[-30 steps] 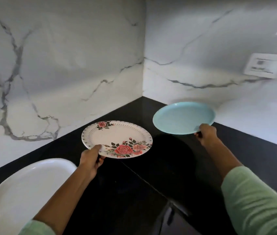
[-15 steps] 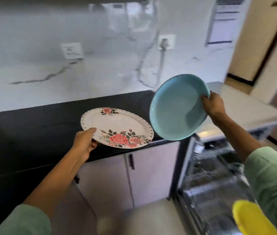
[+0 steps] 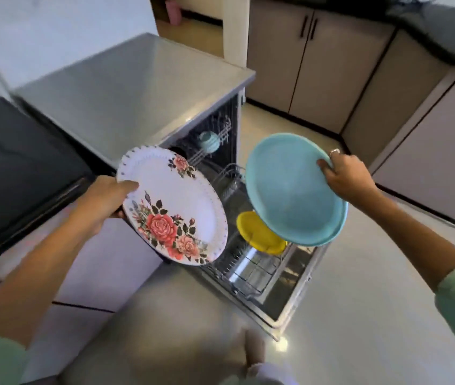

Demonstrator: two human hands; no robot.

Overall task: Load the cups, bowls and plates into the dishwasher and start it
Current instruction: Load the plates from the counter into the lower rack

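Note:
My left hand (image 3: 104, 200) grips the left rim of a white plate with red roses (image 3: 173, 204), tilted over the left side of the open dishwasher (image 3: 290, 287). My right hand (image 3: 346, 176) pinches the upper right rim of a light blue plate (image 3: 287, 190), held tilted above the pulled-out lower rack (image 3: 251, 270). A yellow plate (image 3: 257, 234) stands in that rack, partly hidden behind the blue plate. A pale blue cup or bowl (image 3: 209, 141) sits in the upper rack.
The dishwasher's grey top (image 3: 126, 93) and a black counter (image 3: 17, 168) lie to the left. Beige cabinets (image 3: 332, 59) line the far wall and right side. Pale floor (image 3: 360, 315) spreads to the right of the lowered door. My foot (image 3: 254, 348) is near the door's front edge.
I have turned from the black counter to the open dishwasher. Both plates have come down and now hang over the lower rack, the blue one above the yellow plate.

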